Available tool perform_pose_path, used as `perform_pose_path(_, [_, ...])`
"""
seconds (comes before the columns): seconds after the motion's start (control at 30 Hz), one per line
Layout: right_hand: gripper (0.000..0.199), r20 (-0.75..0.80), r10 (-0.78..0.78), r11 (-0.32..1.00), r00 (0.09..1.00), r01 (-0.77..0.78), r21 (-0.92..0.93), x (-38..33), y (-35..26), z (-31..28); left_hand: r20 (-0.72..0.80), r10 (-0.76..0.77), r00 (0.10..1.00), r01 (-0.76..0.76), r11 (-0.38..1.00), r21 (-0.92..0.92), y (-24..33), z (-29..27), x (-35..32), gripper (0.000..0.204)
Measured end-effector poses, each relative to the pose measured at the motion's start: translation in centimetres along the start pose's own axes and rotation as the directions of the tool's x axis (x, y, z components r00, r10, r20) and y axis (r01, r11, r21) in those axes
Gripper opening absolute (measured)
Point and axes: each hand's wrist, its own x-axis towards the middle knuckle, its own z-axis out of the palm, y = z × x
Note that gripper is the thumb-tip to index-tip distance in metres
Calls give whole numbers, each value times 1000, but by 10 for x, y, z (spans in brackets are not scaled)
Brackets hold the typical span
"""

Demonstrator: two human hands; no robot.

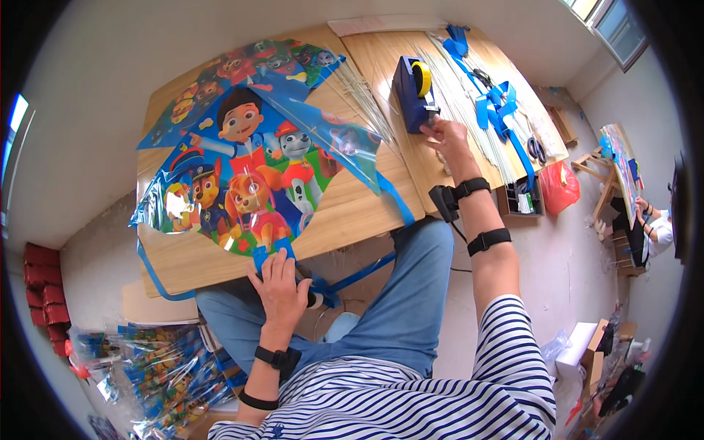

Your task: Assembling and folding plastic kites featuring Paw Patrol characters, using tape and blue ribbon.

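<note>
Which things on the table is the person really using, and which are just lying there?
In use:
- cartoon kite, bottom tip under the left hand
- blue tape dispenser, touched by the right hand

Lying about:
- thin sticks
- blue ribbons
- scissors
- red bag

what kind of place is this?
Likely a small kite-making workshop: a cartoon-print kite on a wooden table, a blue tape dispenser beside thin rods, and bagged kites piled on the floor.

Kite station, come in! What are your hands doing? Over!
Left hand pressing kite tail end at table edge. Right hand at blue tape dispenser. Nothing in the way.
</note>
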Motion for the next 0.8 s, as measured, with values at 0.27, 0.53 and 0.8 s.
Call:
perform_pose_path(0.27, [18,126,201,767,971,-236,596,-8,35,-11,0,10,1000,-10,1000,8,1,1,0,54])
perform_pose_path(0.53, [15,146,204,698,968,-249,671,6,30,4,8,5,1000,-5,1000,26,1,1,2,60])
perform_pose_path(0.8, [7,-141,226,869,964,-134,477,18,20,24,24,23,999,-25,998,66,0,-2,0,65])
